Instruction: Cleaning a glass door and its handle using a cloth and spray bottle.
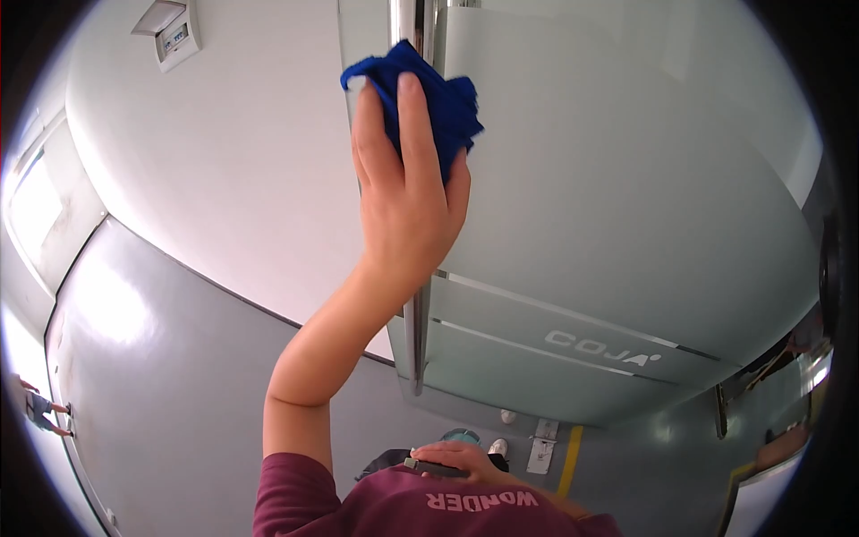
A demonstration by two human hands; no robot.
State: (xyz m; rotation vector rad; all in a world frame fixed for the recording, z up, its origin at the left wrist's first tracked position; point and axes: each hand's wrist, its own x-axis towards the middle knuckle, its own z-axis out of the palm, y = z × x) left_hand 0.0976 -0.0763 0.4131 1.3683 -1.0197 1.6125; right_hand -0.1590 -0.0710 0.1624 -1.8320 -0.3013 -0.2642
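Observation:
My left hand (409, 194) is raised in front of me with its back to the camera. Its fingers press a crumpled blue cloth (443, 114) around or against the long vertical metal handle (416, 342) of a frosted glass door (590, 188). The handle shows above the cloth and below my wrist. Low at my belly, my right hand (463, 456) rests on a small dark object (439, 468) with a pale greenish end; its fingers lie over it, and its kind is unclear.
Left of the door stands a white wall (221, 174) with an open-lidded breaker box (176, 39). Below are grey floor (174, 335), a yellow floor line (570, 460), a metal floor plate (541, 456), and a teal item (461, 436) by my body. Another person (45, 409) is at far left.

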